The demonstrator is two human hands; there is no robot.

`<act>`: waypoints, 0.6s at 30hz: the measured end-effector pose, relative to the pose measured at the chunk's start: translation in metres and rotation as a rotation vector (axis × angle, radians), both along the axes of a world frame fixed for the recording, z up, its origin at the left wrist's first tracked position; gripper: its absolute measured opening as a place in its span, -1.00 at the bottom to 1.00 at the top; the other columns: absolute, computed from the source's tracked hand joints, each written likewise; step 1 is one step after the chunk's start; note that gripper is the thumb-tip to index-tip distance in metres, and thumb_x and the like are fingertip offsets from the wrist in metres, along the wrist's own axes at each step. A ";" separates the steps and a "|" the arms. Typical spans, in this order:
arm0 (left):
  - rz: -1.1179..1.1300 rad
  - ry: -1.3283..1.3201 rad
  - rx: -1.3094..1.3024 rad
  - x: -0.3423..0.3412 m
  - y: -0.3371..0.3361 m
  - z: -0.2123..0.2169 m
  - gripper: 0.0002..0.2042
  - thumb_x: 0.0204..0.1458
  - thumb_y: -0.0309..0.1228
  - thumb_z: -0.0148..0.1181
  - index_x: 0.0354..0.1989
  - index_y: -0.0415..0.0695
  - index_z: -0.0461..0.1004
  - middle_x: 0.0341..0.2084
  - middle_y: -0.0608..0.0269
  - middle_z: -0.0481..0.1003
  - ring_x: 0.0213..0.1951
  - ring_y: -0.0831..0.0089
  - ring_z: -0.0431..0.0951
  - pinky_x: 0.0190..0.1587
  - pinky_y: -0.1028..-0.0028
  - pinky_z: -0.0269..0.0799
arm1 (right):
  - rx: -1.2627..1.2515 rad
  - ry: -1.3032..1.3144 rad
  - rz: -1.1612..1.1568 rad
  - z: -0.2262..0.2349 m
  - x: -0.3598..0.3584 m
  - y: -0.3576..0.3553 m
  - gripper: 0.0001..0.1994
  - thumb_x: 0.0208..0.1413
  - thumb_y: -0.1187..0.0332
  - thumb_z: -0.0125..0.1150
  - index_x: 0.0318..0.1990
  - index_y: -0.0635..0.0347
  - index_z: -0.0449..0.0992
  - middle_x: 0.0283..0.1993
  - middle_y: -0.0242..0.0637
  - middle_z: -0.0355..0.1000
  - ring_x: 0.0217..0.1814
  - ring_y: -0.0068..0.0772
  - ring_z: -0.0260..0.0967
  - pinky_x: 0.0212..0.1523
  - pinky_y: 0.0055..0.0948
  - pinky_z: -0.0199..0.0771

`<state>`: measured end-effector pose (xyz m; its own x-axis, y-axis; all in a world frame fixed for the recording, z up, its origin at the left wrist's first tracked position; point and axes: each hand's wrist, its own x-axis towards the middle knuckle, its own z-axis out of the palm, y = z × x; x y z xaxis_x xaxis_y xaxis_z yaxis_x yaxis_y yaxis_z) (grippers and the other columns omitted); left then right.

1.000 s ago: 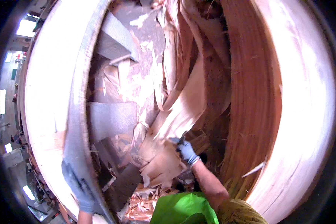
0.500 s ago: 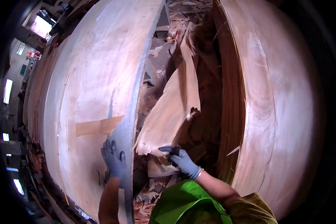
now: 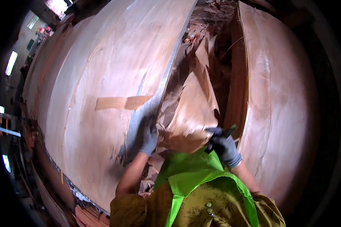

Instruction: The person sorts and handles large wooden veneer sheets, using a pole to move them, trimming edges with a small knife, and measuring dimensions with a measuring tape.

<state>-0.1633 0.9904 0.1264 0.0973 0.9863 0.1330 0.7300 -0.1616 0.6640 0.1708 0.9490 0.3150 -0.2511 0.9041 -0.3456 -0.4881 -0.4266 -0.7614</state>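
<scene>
My left hand [image 3: 149, 137], in a grey glove with dark fingertips, is at the right edge of the large pale veneer sheet [image 3: 113, 68], beside its grey edge strip [image 3: 141, 123]. Its fingers look stretched out but are partly blurred. My right hand [image 3: 226, 148], gloved the same way, is closed around a dark stick-like tool [image 3: 232, 129] whose kind I cannot make out. That hand is beside the lower end of a torn veneer strip [image 3: 195, 109] hanging in the gap between two stacks. A darker wood strip [image 3: 121, 102] lies across the left sheet.
On the right stands another veneer stack [image 3: 280, 94], its layered side [image 3: 237, 90] facing the gap. Veneer scraps [image 3: 212, 15] are heaped at the gap's far end. A green apron [image 3: 193, 166] hangs from me over the near end. More sheets [image 3: 45, 75] lie at the left.
My left hand has gone from lying flat on the sheet to its right edge. The right hand, still holding the dark tool, has turned. The whole view has shifted and tilted.
</scene>
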 end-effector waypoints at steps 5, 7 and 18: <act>-0.123 -0.898 -0.598 0.105 0.020 0.018 -0.59 0.19 -0.40 -0.36 0.19 -0.30 0.10 0.15 0.18 0.17 0.18 0.41 0.16 0.17 0.51 0.11 | 0.041 0.182 -0.176 0.008 0.007 0.039 -0.59 -0.04 0.50 -0.08 0.04 0.26 0.33 -0.37 -0.29 0.35 -0.39 -0.47 0.27 -0.34 -0.53 0.33; -0.320 -0.816 -0.644 0.117 0.026 0.052 -0.64 0.17 -0.36 -0.27 0.07 -0.30 0.19 0.00 0.19 0.25 0.00 0.46 0.25 0.00 0.50 0.21 | -0.001 0.131 -0.222 0.007 0.009 0.063 -0.60 -0.04 0.50 -0.07 0.03 0.27 0.34 -0.37 -0.35 0.34 -0.38 -0.51 0.26 -0.32 -0.56 0.33; -0.031 -0.147 -0.564 0.138 0.047 0.168 -0.62 -0.01 -0.12 0.12 -0.46 -0.28 0.48 -0.61 -0.10 0.46 -0.54 0.17 0.52 -0.46 0.26 0.37 | -0.317 0.514 0.025 -0.163 0.068 0.081 -0.82 0.04 0.23 0.02 -0.28 0.07 0.43 -0.26 -0.17 0.43 -0.51 -0.33 0.29 -0.62 -0.46 0.20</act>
